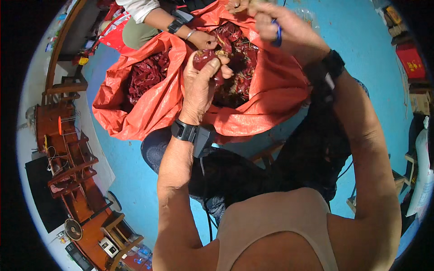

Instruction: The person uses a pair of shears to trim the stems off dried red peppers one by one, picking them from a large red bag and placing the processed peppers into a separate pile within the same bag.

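My left hand [203, 76] grips several dried red chili peppers [204, 58] over the mouth of a red woven sack [268, 118]. Inside that sack lie more dark red chilies [245, 64] mixed with pale stem bits. Raised over the sack's far right rim, my right hand [283, 30] is blurred, its fingers curled about a blue loop-shaped object [277, 33]; the rest of this object cannot be made out. Both my wrists wear black straps with devices.
Another person's hand [203, 40] reaches over the same sack from the far left, close to my left fingers. A second red sack [112, 105] of chilies stands at left. Wooden furniture [81, 189] lines the left wall; a red box [410, 61] is at right.
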A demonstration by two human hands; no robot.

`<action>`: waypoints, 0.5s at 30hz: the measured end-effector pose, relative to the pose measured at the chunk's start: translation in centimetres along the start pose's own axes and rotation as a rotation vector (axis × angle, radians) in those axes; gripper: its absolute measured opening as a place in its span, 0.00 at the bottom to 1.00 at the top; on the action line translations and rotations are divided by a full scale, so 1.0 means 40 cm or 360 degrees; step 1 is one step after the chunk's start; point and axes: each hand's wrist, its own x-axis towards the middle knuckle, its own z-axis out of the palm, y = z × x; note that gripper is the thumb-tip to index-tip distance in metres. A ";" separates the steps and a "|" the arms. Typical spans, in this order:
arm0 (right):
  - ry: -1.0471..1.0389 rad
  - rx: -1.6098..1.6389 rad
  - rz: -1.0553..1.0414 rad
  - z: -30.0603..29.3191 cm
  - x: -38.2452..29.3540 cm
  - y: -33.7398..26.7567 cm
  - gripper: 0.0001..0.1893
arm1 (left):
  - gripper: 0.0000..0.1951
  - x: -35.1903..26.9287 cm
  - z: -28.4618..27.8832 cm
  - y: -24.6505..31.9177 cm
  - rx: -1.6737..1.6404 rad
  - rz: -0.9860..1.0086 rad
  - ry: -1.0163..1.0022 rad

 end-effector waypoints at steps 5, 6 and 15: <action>0.0520 0.0554 0.0037 -0.103 0.015 -0.044 0.07 | 0.08 0.022 -0.040 0.012 0.0194 0.0033 0.0159; 0.0611 0.0568 0.0022 -0.092 0.017 -0.047 0.06 | 0.07 0.023 -0.050 0.010 0.0168 0.0084 0.0221; 0.0099 0.0098 0.0125 -0.008 -0.021 -0.055 0.06 | 0.08 0.020 -0.068 0.044 0.0449 0.0208 0.0330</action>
